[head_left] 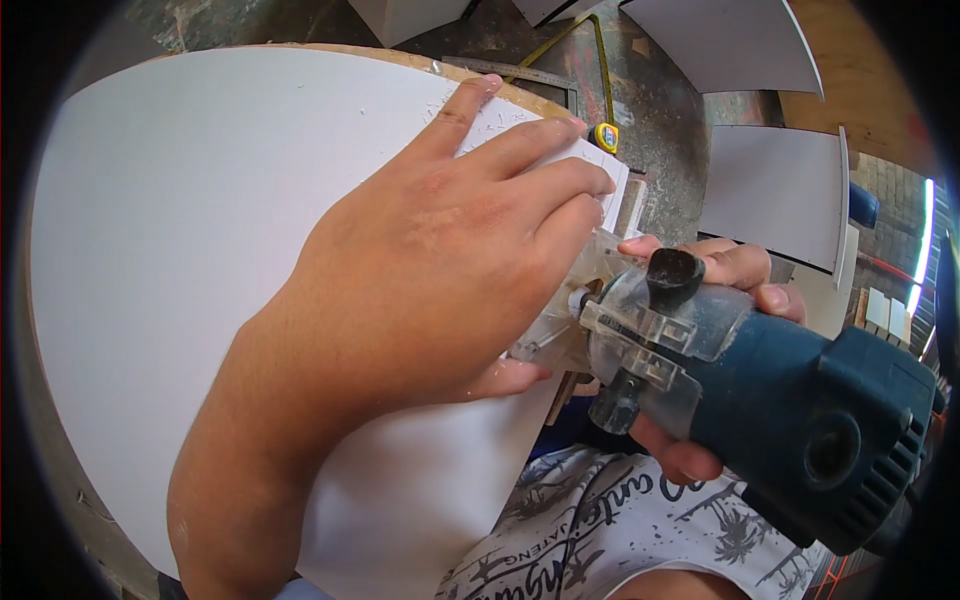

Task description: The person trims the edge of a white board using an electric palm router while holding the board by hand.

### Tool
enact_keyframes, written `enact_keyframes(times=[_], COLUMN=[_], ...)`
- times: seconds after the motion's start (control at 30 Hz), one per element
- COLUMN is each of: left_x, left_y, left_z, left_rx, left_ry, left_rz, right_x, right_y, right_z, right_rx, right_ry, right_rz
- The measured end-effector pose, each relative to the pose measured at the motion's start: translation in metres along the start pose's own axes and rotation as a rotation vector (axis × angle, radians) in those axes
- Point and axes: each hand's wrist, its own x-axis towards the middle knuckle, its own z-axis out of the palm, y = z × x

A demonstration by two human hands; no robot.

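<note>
My left hand (430,230) lies spread across a large white board (180,200), fingertips near its far right edge. Its thumb rests close to the clear plastic base (545,335) of a trim router (775,380). My right hand (740,265) is wrapped round the router from behind, fingers showing above and below the clear guard. The router is tipped on its side, with its base toward the board's edge and its dark blue motor body to the right. The bit is mostly hidden. White shavings (490,122) are scattered beside my left fingertips.
A yellow tape measure (606,137) with its blade pulled out and a metal square (540,76) lie beyond the board. White panels (775,190) stand at the right on the stained floor (665,150). A patterned white shirt (600,510) is close below the router.
</note>
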Motion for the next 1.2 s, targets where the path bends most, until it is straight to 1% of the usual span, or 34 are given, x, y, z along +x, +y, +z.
enact_keyframes(times=[0.2, 0.43, 0.6, 0.8, 1.03, 1.2], left_x=[-0.0005, -0.0013, -0.0008, -0.0009, -0.0006, -0.0002], left_y=[0.0001, 0.0002, -0.0004, -0.001, -0.002, -0.0019], left_z=[0.0001, 0.0001, -0.0007, -0.0008, -0.0009, -0.0013], left_rx=[0.016, 0.004, 0.002, -0.002, -0.002, -0.002], left_ry=[-0.002, -0.001, -0.004, -0.005, -0.003, -0.01], left_rz=[0.0, -0.003, -0.001, 0.002, 0.004, -0.004], right_x=[0.0014, 0.002, 0.0025, 0.0036, 0.0043, 0.0016], right_y=[0.0007, -0.0052, -0.0018, -0.0036, -0.0068, -0.0019], right_z=[0.0024, 0.005, 0.0058, 0.0021, 0.006, 0.0048], right_rx=[0.017, 0.015, 0.026, -0.003, 0.035, 0.03], right_ry=[0.005, 0.021, 0.018, -0.013, 0.0, 0.0], right_rz=[-0.016, 0.027, 0.002, 0.01, 0.041, 0.02])
